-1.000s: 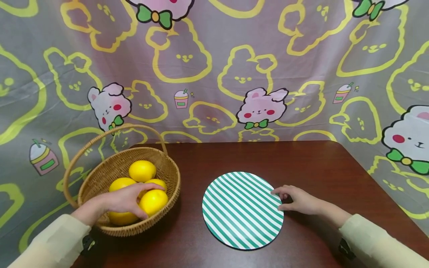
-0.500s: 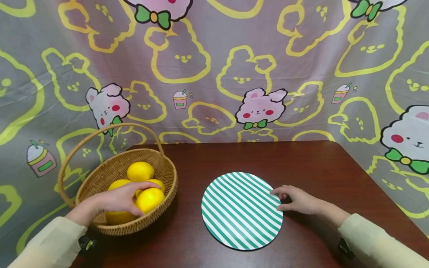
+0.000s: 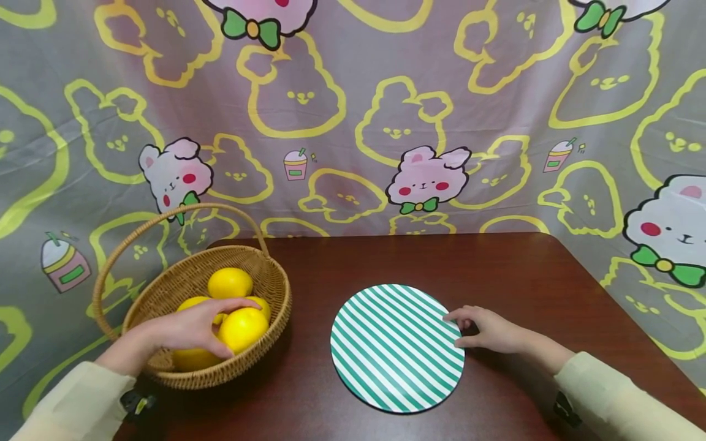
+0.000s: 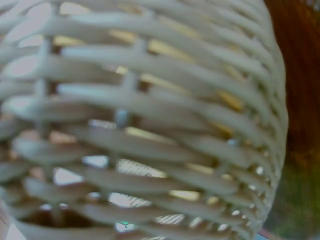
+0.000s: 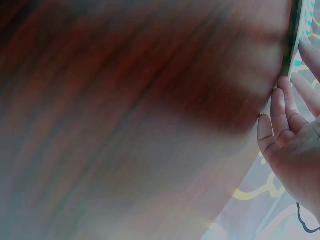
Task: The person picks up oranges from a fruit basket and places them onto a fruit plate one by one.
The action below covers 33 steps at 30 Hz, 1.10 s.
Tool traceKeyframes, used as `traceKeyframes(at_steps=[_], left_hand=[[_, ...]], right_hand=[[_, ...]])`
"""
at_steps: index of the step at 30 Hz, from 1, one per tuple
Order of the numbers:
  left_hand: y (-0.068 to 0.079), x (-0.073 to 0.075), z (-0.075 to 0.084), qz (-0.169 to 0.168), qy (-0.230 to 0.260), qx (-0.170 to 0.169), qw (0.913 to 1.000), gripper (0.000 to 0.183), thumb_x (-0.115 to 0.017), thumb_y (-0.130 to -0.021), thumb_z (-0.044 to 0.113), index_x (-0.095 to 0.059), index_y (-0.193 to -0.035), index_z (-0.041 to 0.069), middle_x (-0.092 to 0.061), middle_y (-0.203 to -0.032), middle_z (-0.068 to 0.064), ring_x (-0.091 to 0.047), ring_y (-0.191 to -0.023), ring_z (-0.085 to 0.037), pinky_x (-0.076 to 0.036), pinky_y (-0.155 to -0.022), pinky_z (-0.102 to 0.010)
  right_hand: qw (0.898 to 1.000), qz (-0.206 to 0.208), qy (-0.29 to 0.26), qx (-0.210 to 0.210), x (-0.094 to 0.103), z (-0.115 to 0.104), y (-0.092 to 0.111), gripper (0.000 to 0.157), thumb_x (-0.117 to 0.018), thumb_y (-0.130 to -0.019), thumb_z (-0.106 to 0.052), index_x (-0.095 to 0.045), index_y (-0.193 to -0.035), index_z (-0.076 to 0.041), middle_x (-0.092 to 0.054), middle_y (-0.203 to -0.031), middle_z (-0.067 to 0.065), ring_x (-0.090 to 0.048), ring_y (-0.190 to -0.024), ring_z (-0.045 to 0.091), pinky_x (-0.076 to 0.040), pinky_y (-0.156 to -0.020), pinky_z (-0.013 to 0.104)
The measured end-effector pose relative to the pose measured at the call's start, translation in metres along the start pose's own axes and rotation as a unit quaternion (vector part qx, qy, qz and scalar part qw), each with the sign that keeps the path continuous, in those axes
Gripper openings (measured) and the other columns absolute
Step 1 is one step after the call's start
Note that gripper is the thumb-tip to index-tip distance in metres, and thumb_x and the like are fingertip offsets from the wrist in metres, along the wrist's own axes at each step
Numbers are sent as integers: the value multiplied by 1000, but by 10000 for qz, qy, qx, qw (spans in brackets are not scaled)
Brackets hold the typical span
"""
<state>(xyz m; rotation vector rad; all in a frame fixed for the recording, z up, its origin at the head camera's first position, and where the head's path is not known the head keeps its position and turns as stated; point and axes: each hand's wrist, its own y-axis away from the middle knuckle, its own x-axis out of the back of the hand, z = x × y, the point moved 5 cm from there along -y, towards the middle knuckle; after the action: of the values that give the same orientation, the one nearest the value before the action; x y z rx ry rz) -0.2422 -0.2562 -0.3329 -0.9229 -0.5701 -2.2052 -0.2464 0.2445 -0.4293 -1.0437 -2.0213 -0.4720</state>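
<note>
My left hand point(image 3: 190, 329) curls thumb and fingers around the front lemon point(image 3: 244, 331) in the basket point(image 3: 282, 309), beside other lemons point(image 3: 230, 283), while my right hand point(image 3: 491, 329), thumb and forefinger parted, just touches the right rim of the plate point(image 3: 394, 349) on the table point(image 3: 413, 257).

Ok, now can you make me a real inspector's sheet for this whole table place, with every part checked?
Surface: dark reddish-brown table with a smooth sheen.
Job's things: wicker basket holding at least four yellow fruits; green-and-white striped disc lying flat.
Clutter: nothing seen.
Grips: left grip curls around the front fruit, inside the basket; right grip touches the disc's edge.
Cables: nothing seen for certain.
Surroundings: grey cloth printed with bunnies and yellow outlines.
</note>
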Motion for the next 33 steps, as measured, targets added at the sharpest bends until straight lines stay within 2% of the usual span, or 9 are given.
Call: traceKeyframes(at_steps=[5,11,16,21,26,30,33], left_hand=[[2,5,5,18,337,16,9994,75,-84,-73,21,-48,-139,10,-47,-135,-19,-50,-106,-34,-52,-76,-33],[1,13,14,237,287,-79,9993,76,-83,-76,22,-44,-140,10,-50,-128,-16,-53,-101,-31,-53,-77,-34],[-2,20,29,446,333,-153,9983,78,-83,-77,22,-41,-141,10,-52,-124,-12,-53,-104,-32,-54,-78,-34],[-6,22,45,501,370,-185,9979,76,-83,-78,21,-41,-140,12,-51,-125,-11,-53,-107,-34,-53,-79,-39],[-14,22,63,565,437,-316,9969,75,-83,-77,22,-41,-139,19,-51,-128,-4,-53,-107,-32,-52,-78,-44],[-24,19,77,571,360,-445,9967,76,-84,-75,25,-42,-138,23,-52,-127,1,-54,-107,-28,-51,-81,-44],[-33,16,85,503,289,-556,9968,76,-84,-74,26,-42,-138,24,-54,-124,1,-54,-105,-27,-49,-82,-45]], right_hand=[[10000,12,-30,10,0,0,0,49,-75,-86,-27,-60,-126,-4,-50,-91,-2,-46,-86,16,-42,-71,30],[10000,1,-19,-9,2,0,-1,49,-75,-86,-27,-60,-126,-4,-51,-91,-3,-46,-85,16,-41,-71,30],[9999,0,-106,-22,1,3,-1,48,-75,-86,-27,-61,-126,-4,-50,-90,-3,-46,-85,15,-42,-71,29],[9999,-20,-111,-57,-2,3,-1,49,-75,-86,-29,-61,-126,-6,-50,-91,-3,-46,-86,15,-41,-71,30],[10000,-25,-79,-48,-2,3,0,49,-75,-86,-30,-60,-126,-5,-49,-91,-3,-45,-85,14,-41,-70,28],[10000,-2,-83,37,-1,2,0,49,-75,-86,-29,-60,-125,-4,-49,-90,-3,-45,-85,13,-40,-70,27],[9999,8,-92,81,0,1,0,49,-75,-86,-29,-60,-125,-3,-49,-90,-3,-45,-85,13,-41,-70,28]])
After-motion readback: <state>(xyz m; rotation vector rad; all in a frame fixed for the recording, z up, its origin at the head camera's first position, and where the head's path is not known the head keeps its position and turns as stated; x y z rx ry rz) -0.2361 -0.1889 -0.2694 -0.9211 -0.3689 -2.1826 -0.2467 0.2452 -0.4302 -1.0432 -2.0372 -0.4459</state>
